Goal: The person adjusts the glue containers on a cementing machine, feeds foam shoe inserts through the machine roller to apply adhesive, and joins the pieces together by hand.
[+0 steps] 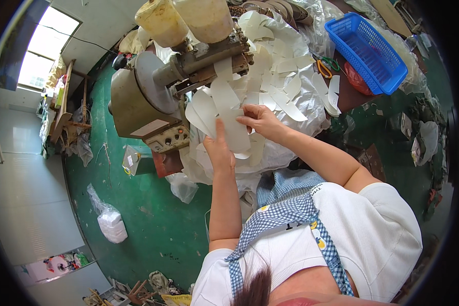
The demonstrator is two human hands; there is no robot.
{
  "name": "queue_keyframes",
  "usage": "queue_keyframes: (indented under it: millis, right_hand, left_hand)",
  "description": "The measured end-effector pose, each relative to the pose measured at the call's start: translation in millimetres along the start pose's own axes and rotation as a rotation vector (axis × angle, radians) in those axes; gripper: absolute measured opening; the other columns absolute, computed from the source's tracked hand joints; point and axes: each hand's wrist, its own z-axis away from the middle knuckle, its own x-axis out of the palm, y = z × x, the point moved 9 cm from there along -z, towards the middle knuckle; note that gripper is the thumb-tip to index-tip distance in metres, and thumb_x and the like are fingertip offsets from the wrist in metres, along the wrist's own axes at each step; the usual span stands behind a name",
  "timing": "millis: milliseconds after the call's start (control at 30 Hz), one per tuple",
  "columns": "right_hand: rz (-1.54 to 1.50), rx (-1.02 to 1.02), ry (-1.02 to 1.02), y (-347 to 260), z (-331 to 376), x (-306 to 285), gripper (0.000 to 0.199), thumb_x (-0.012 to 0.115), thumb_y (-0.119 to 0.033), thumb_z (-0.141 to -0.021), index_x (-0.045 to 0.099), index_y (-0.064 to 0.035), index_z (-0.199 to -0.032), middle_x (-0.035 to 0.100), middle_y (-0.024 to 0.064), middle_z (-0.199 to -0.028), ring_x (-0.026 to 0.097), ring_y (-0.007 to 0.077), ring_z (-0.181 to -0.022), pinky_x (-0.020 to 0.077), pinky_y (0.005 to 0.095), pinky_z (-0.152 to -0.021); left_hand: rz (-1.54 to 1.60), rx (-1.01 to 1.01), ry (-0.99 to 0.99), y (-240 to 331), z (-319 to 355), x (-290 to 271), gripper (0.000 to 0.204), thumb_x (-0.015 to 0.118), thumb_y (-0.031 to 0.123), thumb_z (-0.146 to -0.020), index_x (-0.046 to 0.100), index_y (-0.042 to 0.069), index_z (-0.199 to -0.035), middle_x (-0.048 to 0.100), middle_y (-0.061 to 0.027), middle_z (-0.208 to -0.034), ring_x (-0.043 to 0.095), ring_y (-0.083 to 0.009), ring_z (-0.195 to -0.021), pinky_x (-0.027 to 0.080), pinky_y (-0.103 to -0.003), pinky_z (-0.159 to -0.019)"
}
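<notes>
A worker in a white ribbed top and blue-checked apron stands at a bulky beige machine (pixel 137 97) on a green floor (pixel 153 224), feeding it white material. Behind the machine, a heap of curved white cut pieces (pixel 280 76) spreads over crumpled clear plastic sheeting. A blue plastic basket (pixel 367 51) sits at the far right of the bench, orange-handled scissors (pixel 324 66) just beside it. On the floor to the left lies a clear bag of white stock (pixel 112 224). A small white label (pixel 149 127) is stuck flat on the machine's side. The left hand (pixel 218 148) presses flat, fingers extended, against a white strip (pixel 229 120) hanging from the rollers; the right hand (pixel 260 121) pinches the same strip's edge between thumb and fingertips.
</notes>
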Motion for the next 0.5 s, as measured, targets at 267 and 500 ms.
queue_keyframes:
  millis: [267, 500]
  right_hand:
    - [0.012, 0.049, 0.102, -9, -19, -35, 0.015, 0.06, -0.018, -0.087, 0.063, -0.0027, -0.086, 0.056, -0.0013, -0.066, 0.049, 0.0049, -0.055, 0.038, 0.0224, -0.047]
    - [-0.233, 0.157, 0.222, 9, -72, -66, 0.025, 0.063, -0.029, -0.082, 0.063, -0.0045, -0.088, 0.059, 0.0022, -0.072, 0.052, 0.0086, -0.059, 0.0363, 0.023, -0.046]
  left_hand:
    - [-0.05, 0.066, -0.013, 20, 7, -35, 0.029, 0.052, 0.007, -0.09, 0.051, -0.01, -0.114, 0.063, -0.0198, -0.102, 0.064, -0.0255, -0.088, 0.052, -0.038, -0.083]
    - [-0.104, 0.026, 0.018, 11, 6, -30, 0.026, 0.064, 0.0, -0.082, 0.059, -0.003, -0.107, 0.064, -0.0112, -0.103, 0.063, -0.0192, -0.092, 0.052, -0.032, -0.083]
